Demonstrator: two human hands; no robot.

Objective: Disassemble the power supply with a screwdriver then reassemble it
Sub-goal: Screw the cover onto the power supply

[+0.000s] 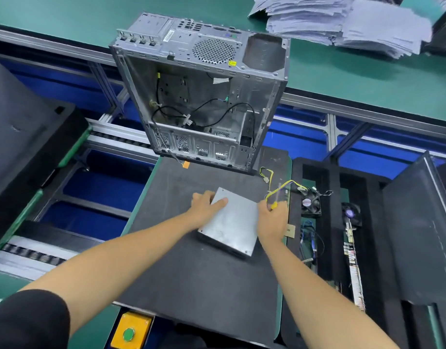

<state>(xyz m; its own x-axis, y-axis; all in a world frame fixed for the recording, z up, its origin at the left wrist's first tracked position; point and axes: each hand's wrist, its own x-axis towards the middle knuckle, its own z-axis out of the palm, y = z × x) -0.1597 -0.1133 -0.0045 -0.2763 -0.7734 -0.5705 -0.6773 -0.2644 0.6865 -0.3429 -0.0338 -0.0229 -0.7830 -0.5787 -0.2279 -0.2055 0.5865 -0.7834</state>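
Power supply (232, 222): one, flat on dark mat (191, 273), bare mat along its near edge.
Left hand (204, 207): grips its far-left corner.
Right hand (271, 220): holds yellow-handled screwdriver (274, 205) at its right edge.
Fans (310, 203): two, right.

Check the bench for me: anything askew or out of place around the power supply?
The power supply lies skewed on the black mat, out of the computer case, whose corner bay is empty. Its yellow wires trail loose past the mat's right edge. Nothing looks damaged or spilled.
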